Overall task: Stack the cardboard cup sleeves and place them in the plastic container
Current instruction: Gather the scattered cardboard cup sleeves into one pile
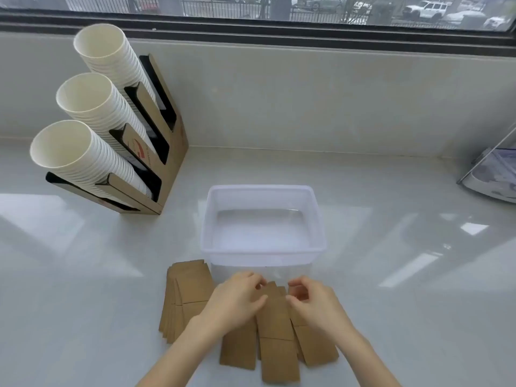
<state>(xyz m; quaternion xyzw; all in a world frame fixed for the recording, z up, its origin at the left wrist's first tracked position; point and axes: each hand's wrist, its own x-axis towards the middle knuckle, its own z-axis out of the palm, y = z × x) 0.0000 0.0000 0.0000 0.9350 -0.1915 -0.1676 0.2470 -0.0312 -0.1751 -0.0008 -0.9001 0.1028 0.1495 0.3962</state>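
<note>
From the head view, a clear plastic container (262, 219) sits on the pale glossy counter (391, 275), open at the top with nothing inside it. Just in front of its near wall, brown cardboard cup sleeves lie flat in two groups. A fanned pile of sleeves (184, 297) rests to the left of the container's near corner, its edges staggered. A second, looser group of sleeves (275, 331) is spread directly below the container, several overlapping at slight angles.

Both hands are over this second group. The left hand (234, 300) lies palm down on the sleeves, its fingers (251, 277) curled and slightly apart near the upper ends of the cardboard; whether they actually pinch a sleeve cannot be told. The right hand (315, 303) is beside it, its fingers (300, 284) bent inward and close together around the top edge of a sleeve, though a firm hold is not clear. The hands are near each other but not touching.

At the far left stands a cardboard cup holder (167, 152) with three slanted stacks of white paper cups (92, 107), well apart from the sleeves. At the right edge sits a clear stand with papers (494, 174). A window (279, 9) runs along the back wall
</note>
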